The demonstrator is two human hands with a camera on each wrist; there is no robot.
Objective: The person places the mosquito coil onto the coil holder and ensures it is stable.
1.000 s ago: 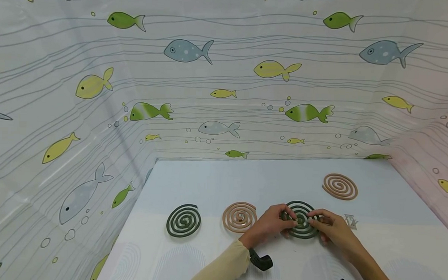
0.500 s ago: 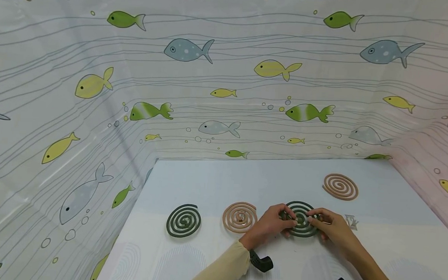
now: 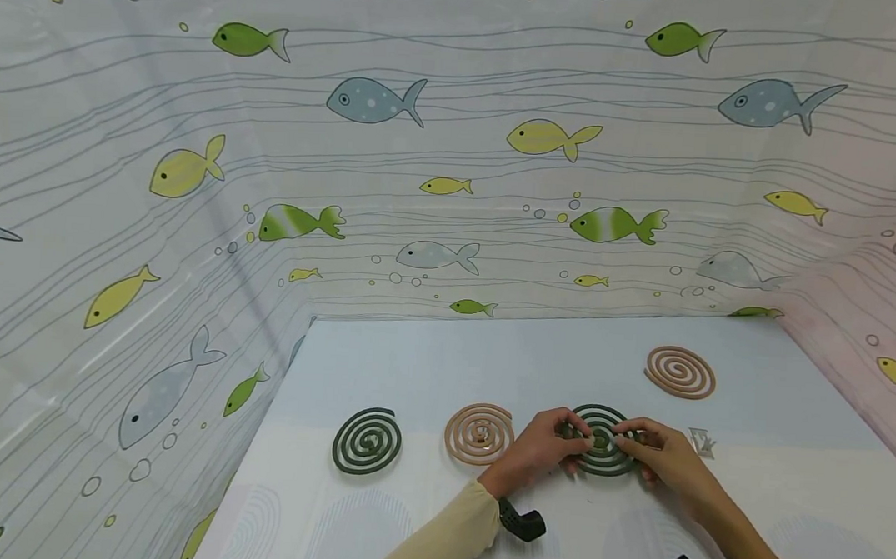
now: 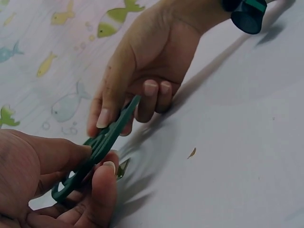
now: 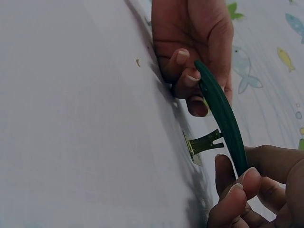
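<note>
Between both hands, a dark green mosquito coil (image 5: 223, 111) is held up off the table and tilted. My left hand (image 3: 534, 452) pinches its left side between thumb and fingers, and my right hand (image 3: 669, 458) pinches its right side. Under the coil, a small metal coil stand (image 5: 205, 143) rests on the table, its pronged end close to the coil's underside. Whether prongs and coil touch, I cannot tell. The wrist views show the coil nearly edge-on; fingers hide parts of its rim.
To the left lie a tan coil (image 3: 456, 434) with a metal piece at its centre and another green coil (image 3: 368, 440). A second tan coil (image 3: 680, 373) lies at the back right. Another metal stand (image 3: 702, 443) lies right of my right hand. Fish-printed sheeting (image 3: 435, 221) surrounds the table.
The held green coil has tipped and shifted very slightly between the fingers. Both hands keep nearly the same place, and the other coils have not moved.
</note>
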